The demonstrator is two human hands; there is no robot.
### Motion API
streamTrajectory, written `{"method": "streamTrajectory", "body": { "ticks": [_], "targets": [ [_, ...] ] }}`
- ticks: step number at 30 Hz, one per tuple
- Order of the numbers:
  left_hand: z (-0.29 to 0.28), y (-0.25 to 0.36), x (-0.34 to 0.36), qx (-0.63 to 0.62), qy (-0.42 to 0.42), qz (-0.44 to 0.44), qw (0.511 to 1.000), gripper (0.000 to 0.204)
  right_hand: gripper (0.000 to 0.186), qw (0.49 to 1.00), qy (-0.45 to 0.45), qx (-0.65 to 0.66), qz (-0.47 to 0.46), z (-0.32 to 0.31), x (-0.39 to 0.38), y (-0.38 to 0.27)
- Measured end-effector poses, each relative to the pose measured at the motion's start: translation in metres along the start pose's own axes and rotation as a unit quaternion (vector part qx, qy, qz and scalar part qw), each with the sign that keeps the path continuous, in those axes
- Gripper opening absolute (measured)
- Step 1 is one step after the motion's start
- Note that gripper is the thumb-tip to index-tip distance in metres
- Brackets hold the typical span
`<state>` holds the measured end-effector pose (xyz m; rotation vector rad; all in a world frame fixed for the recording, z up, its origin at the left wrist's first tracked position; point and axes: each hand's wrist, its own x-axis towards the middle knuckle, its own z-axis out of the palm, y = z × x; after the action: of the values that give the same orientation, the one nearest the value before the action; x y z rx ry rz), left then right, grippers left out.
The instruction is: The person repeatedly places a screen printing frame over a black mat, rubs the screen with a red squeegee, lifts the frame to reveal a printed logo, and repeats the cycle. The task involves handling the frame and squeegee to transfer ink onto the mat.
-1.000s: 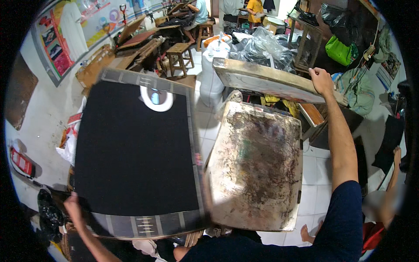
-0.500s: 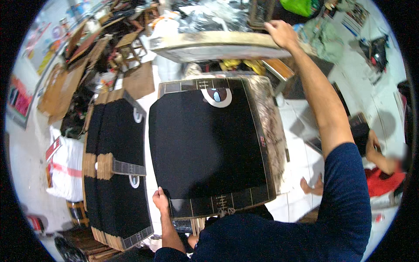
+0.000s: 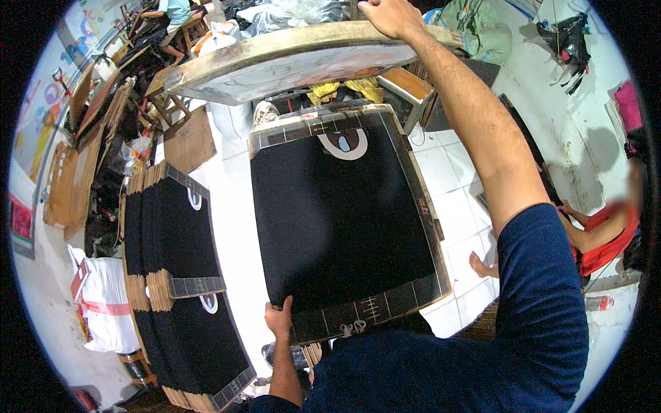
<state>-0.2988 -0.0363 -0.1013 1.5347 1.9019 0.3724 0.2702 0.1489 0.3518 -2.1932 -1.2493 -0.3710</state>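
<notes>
A board covered with black cloth (image 3: 344,227) lies in front of me, with a printed eye (image 3: 343,143) in white, brown and blue near its far edge. My left hand (image 3: 279,319) is closed at its near left corner, thumb on top; the fingers underneath are hidden. Beyond the board, a wooden-framed printing screen (image 3: 289,69) stands tilted up, its pale underside facing me. My right hand (image 3: 392,18), arm stretched far forward, grips the screen's top edge; its fingertips are partly hidden.
To the left stand two stacks of black-covered boards (image 3: 186,234) with similar eye prints. A white sack (image 3: 110,303) is beside them. A person in red (image 3: 606,237) sits at the right, another in pale blue (image 3: 175,10) far left. Wooden boards (image 3: 103,165) lean along the left wall.
The screen and my right hand on it sit higher and further left in the view, with more of the underside showing. The whole view has shifted. My left hand stays at the board's corner.
</notes>
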Motion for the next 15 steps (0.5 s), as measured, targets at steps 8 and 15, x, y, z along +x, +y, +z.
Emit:
{"method": "streamTrajectory", "body": {
  "ticks": [8,15],
  "targets": [
    [-0.002,0.014,-0.004,0.065,0.033,-0.022,0.997,0.068,0.046,1.0,-0.006,-0.011,-0.001,-0.006,0.019,-0.008],
    [0.009,0.0,0.005,0.021,0.031,-0.052,0.998,0.08,0.046,1.0,-0.013,-0.016,-0.004,-0.007,0.02,-0.01]
  ]
}}
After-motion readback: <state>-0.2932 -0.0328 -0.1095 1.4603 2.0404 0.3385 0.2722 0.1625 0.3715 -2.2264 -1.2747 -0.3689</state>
